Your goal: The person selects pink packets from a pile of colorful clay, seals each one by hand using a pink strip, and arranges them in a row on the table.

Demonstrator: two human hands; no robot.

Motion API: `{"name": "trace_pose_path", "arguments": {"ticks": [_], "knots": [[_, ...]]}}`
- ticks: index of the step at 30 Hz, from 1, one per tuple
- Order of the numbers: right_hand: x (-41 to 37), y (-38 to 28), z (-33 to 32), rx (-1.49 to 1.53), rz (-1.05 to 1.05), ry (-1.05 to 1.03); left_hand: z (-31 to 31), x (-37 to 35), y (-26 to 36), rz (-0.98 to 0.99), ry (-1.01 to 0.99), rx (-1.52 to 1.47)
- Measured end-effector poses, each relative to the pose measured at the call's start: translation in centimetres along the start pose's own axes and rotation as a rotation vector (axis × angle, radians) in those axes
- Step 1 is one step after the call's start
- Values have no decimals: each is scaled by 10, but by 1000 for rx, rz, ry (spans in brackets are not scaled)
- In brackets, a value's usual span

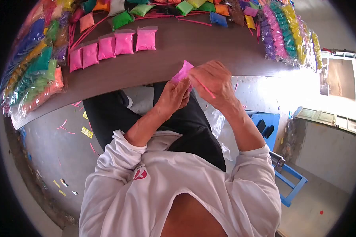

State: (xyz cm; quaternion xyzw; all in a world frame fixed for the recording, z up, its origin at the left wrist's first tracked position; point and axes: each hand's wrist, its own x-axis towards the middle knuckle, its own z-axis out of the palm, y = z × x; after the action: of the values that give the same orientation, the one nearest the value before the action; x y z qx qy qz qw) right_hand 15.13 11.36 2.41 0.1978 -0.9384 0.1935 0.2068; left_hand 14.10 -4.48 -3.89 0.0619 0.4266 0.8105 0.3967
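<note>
The left hand [172, 96] and right hand [214, 81] pinch 1 pink packet [182, 71] — mostly hidden behind their fingers.

Left hand [174, 96], right hand [214, 81], fingertips together

Row of five pink packets [111, 48] on brown tabletop [194, 47]; bundled multicoloured packets [31, 69] at left; blue stool [275, 118] on floor.

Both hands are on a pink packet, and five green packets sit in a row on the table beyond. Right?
Not quite: the row of five packets on the table is pink, not green, as the head view shows. The left hand and right hand do hold a pink packet.
</note>
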Motion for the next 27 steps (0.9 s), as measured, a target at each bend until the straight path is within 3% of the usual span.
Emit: {"name": "trace_pose_path", "arguments": {"ticks": [4,10,13,19,22,25,27], "knots": [[2,13,8,-41,69,28,4,5,6,-24,53,-3],[-14,49,13,-43,320,238,-1,0,5,-102,14,-36],[-23,66,2,-204,365,377,-7,1,-2,-91,39,-44],[-44,160,-34,-551,544,212,-8,-1,10,-94,26,-35],[-37,181,-47,-660,580,-44,-8,-1,11,-97,3,-63],[-22,154,-57,-711,583,48,-10,-4,14,-105,-11,-62],[-10,111,-54,-334,623,161,-9,-4,15,-113,-7,-85]]}}
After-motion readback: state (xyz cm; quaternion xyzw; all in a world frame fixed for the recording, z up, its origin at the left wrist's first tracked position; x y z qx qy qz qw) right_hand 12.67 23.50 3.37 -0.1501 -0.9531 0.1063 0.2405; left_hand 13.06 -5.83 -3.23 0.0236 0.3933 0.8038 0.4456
